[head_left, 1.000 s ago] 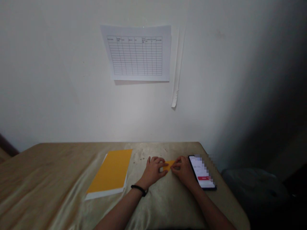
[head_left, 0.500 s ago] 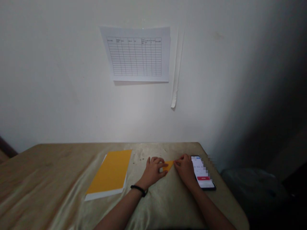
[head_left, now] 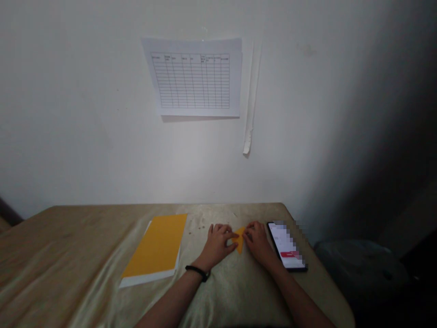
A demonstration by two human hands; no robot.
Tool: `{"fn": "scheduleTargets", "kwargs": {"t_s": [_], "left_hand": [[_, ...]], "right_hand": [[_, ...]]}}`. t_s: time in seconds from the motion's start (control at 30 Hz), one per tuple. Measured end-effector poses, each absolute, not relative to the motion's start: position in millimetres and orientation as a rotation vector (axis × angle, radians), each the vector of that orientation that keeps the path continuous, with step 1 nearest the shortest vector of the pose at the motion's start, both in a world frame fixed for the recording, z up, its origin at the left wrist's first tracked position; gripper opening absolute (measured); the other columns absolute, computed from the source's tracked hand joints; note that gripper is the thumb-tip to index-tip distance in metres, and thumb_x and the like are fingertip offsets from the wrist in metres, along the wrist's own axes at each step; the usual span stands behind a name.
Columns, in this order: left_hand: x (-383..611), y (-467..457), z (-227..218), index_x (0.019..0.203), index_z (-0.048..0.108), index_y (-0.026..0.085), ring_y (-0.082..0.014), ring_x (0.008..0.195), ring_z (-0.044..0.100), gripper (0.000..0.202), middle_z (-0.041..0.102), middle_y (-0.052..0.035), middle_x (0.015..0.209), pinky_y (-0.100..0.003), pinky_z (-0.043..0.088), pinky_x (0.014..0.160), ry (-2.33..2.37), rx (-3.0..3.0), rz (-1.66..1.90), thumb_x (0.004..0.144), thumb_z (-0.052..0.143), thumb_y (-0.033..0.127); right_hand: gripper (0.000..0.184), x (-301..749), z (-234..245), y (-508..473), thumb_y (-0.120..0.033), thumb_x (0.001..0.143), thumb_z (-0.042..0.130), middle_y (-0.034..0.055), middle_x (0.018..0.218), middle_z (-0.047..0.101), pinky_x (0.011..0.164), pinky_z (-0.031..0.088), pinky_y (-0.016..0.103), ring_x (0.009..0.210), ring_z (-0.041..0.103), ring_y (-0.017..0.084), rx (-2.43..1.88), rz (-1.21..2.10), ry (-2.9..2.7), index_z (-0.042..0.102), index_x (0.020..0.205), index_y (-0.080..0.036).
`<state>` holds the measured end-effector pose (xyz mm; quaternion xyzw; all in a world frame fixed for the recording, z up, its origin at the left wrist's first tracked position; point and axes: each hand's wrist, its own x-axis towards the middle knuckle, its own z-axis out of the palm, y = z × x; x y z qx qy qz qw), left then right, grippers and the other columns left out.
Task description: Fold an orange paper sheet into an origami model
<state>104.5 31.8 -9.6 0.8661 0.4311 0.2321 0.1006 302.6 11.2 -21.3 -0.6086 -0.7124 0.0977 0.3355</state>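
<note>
On creased, satiny beige cloth (head_left: 225, 296), the left hand (head_left: 217, 244) and right hand (head_left: 257, 241) touch a small, folded yellow-orange paper (head_left: 240, 243) between them, partly covered; whether either pinches it I cannot tell. A black-edged rectangular phone (head_left: 282, 248), partly pixelated, lies rightward, flat yellow-orange and white sheets (head_left: 157, 246) leftward. Beyond, a white gridded page (head_left: 196, 82), its text illegible, hangs on the pale wall (head_left: 85, 136).

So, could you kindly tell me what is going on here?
A person is working with both bare hands on a small piece of yellow paper at a cloth-covered table. The left hand has its fingers and thumb at one side of the piece, and the right hand has its fingertips at the other. To the left lies a larger yellow sheet over white paper; a lit phone lies to the right.
</note>
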Motion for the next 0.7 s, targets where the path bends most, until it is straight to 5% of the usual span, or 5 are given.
{"fn": "scheduleTargets", "kwargs": {"t_s": [0.37, 0.7], "left_hand": [[104, 29, -2, 0.113, 0.070, 0.044, -0.0320, 0.129, 0.041, 0.031, 0.061, 0.0033, 0.136, -0.067, 0.014, 0.112, 1.390, 2.500, 0.573, 0.083, 0.072, 0.046], [104, 29, -3, 0.114, 0.070, 0.045, -0.0326, 0.132, 0.039, 0.032, 0.058, 0.0034, 0.140, -0.069, 0.013, 0.113, 1.416, 2.493, 0.552, 0.083, 0.073, 0.046]], "right_hand": [[0.011, 306, -15, 4, -0.020, 0.086, 0.063, 0.0083, 0.108, 0.060, 0.098, 0.041, 0.035, 0.108, 0.051, 0.023, -1.579, 0.318, -1.938, 0.074, 0.083, -0.022], [0.006, 308, -9, -4, -0.018, 0.078, 0.071, 0.0053, 0.103, 0.059, 0.098, 0.041, 0.034, 0.106, 0.051, 0.021, -1.487, 0.455, -1.986, 0.074, 0.075, -0.023]]}}
